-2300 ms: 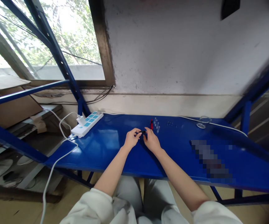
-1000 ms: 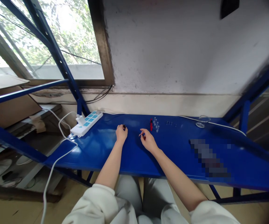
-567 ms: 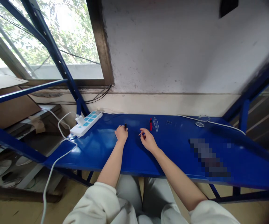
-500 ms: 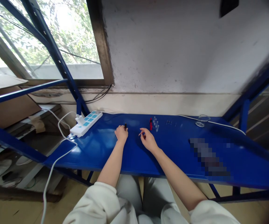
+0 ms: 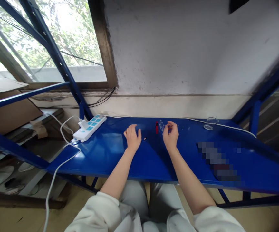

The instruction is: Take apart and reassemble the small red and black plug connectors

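My left hand (image 5: 132, 138) is just above the blue table, thumb and fingers apart, with nothing visible in it. A tiny pale piece (image 5: 144, 138) lies on the tabletop to its right. My right hand (image 5: 170, 137) has its fingers curled in beside several small clear tubes (image 5: 161, 125). Something small and dark reddish shows between its thumb and fingers, too small to name. A slim red object (image 5: 157, 127) with a dark top stands just left of the tubes. Part of the tube group is hidden behind my right hand.
A white power strip (image 5: 89, 128) with a plug and cables lies at the table's left end. A clear round container (image 5: 208, 127) is at the back right, by a white cable. A blurred-out dark object (image 5: 216, 161) lies to the right. Blue frame posts (image 5: 252, 119) flank the table (image 5: 110, 161).
My left hand opened and shifted slightly right; the small dark object it held is out of sight. My right hand moved right, to the clear tubes. The tiny pale piece now lies on the table.
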A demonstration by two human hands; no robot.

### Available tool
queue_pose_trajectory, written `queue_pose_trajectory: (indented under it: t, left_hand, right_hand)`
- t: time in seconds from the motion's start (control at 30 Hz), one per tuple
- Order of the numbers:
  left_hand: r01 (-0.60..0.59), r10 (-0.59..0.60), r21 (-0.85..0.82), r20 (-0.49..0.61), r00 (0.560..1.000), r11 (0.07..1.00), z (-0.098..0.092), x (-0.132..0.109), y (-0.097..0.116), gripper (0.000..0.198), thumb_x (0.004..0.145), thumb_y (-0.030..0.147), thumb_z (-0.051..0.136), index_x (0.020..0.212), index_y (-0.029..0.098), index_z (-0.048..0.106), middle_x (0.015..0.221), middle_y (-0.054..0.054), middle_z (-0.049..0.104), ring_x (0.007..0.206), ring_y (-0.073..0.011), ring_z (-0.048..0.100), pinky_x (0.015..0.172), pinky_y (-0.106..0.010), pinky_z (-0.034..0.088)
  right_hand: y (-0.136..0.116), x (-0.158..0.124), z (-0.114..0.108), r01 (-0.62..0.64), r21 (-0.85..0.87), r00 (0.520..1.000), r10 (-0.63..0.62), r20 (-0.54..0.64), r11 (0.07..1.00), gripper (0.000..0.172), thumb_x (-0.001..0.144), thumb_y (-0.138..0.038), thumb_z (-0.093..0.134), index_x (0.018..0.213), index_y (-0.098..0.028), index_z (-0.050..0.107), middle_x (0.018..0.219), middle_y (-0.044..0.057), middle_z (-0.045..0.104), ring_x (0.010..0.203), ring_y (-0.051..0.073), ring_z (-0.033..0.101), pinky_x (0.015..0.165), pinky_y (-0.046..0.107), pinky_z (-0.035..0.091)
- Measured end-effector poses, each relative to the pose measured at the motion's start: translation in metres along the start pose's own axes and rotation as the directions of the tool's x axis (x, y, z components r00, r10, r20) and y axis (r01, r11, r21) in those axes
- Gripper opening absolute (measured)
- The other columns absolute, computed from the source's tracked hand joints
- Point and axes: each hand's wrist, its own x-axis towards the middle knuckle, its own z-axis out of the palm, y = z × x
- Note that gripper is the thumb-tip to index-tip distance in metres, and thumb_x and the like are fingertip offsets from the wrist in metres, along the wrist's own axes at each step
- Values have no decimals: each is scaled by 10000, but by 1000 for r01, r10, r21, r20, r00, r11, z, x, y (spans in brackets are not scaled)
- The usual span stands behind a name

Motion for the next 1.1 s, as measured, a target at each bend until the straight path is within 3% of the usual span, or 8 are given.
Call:
queue_pose_trajectory:
  t: [0.1,0.17,0.3,0.43,0.6,0.73,0.97,1.1]
  left_hand:
    - [-224,234,-81,161,959,971,10,-9,25,349,856,258,357,1186,190,448,1204,-122,488,1105,-240,418,918,-383,277]
    - [-285,304,-112,239,922,952,20,-13,39,408,857,243,341,1262,215,384,1255,-114,450,1113,-247,405,922,-410,279]
    - [-241,248,-60,299,921,969,44,-17,52,509,848,211,328,1349,256,249,1326,-111,372,1119,-281,382,898,-474,300]
    - [-243,230,-8,352,907,970,59,-16,47,482,837,168,337,1310,262,331,1328,-116,368,1133,-294,361,901,-507,285]
    - [-276,268,-16,300,916,961,55,-12,44,288,848,216,390,1099,218,530,1166,-116,503,1044,-264,422,875,-448,289]
    - [-250,256,-59,272,927,967,47,-11,44,171,839,238,434,888,195,593,959,-94,577,935,-234,471,825,-395,298]
    - [-10,58,-260,179,982,965,38,-9,31,128,814,263,493,849,197,596,836,-32,626,801,-170,528,782,-339,330]
    - [25,27,-373,136,990,927,33,-8,31,145,807,281,502,861,193,603,852,-36,636,773,-157,540,790,-329,364]
  right_hand:
    - [12,20,-10,-54,-171,998,60,30,984,307,801,-202,322,1042,-119,493,919,122,580,864,198,502,793,341,365]
    - [20,26,-14,-112,-297,984,147,97,948,305,769,-154,328,1000,-137,526,913,112,595,901,222,489,789,365,343]
    - [31,20,-16,-173,-427,950,265,166,887,299,738,-136,358,947,-158,571,948,104,604,944,246,473,790,405,325]
    - [35,10,-13,-132,-475,930,274,244,870,281,723,-153,398,909,-159,608,977,114,596,961,261,466,790,426,329]
    - [42,6,-7,-70,-543,878,311,365,837,260,708,-204,461,904,-171,628,975,120,587,973,286,458,787,463,335]
    - [46,3,-3,-15,-554,874,280,397,833,236,723,-263,490,895,-182,629,971,122,580,969,295,461,771,474,341]
    - [48,1,6,16,-558,887,245,390,830,208,753,-335,508,844,-183,617,939,106,578,931,275,474,745,448,344]
    - [48,0,9,33,-557,895,224,386,830,171,766,-319,502,788,-181,601,896,87,592,888,247,490,730,403,337]
